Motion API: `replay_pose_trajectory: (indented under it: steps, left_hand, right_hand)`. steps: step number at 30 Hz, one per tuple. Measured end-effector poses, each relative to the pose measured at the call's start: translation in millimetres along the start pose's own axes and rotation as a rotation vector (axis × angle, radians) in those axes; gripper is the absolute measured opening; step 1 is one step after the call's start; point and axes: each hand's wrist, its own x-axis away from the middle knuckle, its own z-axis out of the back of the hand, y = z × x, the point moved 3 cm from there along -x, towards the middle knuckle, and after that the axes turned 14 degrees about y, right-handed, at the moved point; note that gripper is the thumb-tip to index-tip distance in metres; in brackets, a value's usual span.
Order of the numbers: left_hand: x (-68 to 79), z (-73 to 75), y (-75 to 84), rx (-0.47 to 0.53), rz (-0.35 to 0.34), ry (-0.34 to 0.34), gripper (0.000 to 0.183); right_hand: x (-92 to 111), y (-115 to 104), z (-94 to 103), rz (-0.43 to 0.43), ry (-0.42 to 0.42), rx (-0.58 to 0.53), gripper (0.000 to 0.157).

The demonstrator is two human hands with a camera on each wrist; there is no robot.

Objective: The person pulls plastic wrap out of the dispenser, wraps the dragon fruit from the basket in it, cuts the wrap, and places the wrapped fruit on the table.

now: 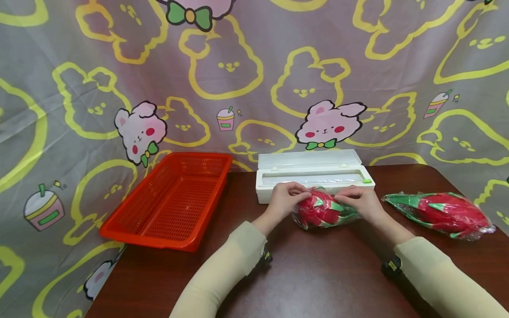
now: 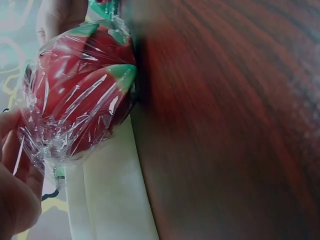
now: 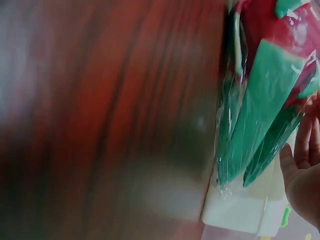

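A red dragon fruit with green scales lies on the table, wrapped in clear cling film. My left hand pinches the film at its left, rounded end; in the left wrist view the film is wrinkled there, close to the fingers. From above, on the other side, my right hand holds the wrapped fruit with thumb and fingers. The right wrist view shows long green leaf tips under film beside that hand. Parts of some fingertips are hidden behind the fruit.
Just behind the fruit stands a white cling film box with its lid up and a roll inside. A second wrapped dragon fruit lies at the right. An orange-red plastic basket stands at the left. A patterned curtain hangs behind the table.
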Motion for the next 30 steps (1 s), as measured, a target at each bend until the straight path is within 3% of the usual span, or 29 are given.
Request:
replay_pose_trajectory:
  steps: [5, 12, 20, 24, 28, 30]
  left_hand:
    - [-1.2, -2.3, -0.7, -0.061, -0.002, -0.019, 0.009]
    - [-8.6, 1.8, -10.3, 0.007, 0.074, -0.050, 0.012]
    - [-11.4, 44.4, -16.2, 0.004, -0.049, -0.033, 0.018]
    - [-4.9, 59.4, -31.5, -0.041, -0.026, -0.174, 0.027]
    - [1.8, 59.3, -46.4, -0.074, -0.035, -0.323, 0.034]
    - [4.3, 57.0, -49.7, -0.080, -0.048, -0.346, 0.030]
  right_hand:
    - [0.4, -6.2, -2.7, 0.052, -0.056, 0.021, 0.021]
    - [-1.8, -10.2, 4.5, -0.040, -0.136, 0.023, 0.032]
    - [-2.8, -12.1, 17.7, -0.016, -0.141, 0.090, 0.034]
    - [0.7, -11.1, 21.1, 0.006, -0.228, 0.094, 0.041]
    - [1.6, -7.5, 16.2, 0.041, -0.309, 0.056, 0.050]
    - [1.4, -5.3, 10.3, 0.061, -0.339, 0.041, 0.053]
